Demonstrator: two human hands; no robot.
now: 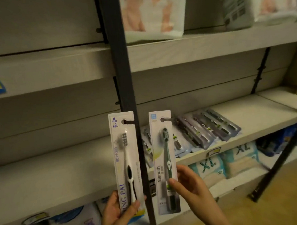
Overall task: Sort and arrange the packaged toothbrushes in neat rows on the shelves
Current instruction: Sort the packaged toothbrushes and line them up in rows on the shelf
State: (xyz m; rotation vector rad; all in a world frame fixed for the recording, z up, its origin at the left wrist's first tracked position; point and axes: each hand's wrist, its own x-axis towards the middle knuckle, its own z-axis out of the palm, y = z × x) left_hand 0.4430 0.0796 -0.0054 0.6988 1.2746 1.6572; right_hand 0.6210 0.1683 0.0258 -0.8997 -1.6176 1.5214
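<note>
Left hand (pixel 117 210) grips the lower end of a white-and-black toothbrush pack (pixel 126 161), thumb across its front; pack held upright, just left of the dark shelf upright (pixel 122 78). Right hand (pixel 189 182) pinches the lower part of a green toothbrush pack (pixel 164 159) marked "Niepoth", thumb on its front, fingers behind; pack upright, just right of the post; the two packs are side by side, apart. On the middle shelf (pixel 253 115), far right of the held packs, a row of packaged toothbrushes (pixel 205 130) lies overlapped and slanted. Upper shelf (pixel 209 41) carries white bags (pixel 152 10); below the middle shelf, soft packs marked "XL" (pixel 212 166).
</note>
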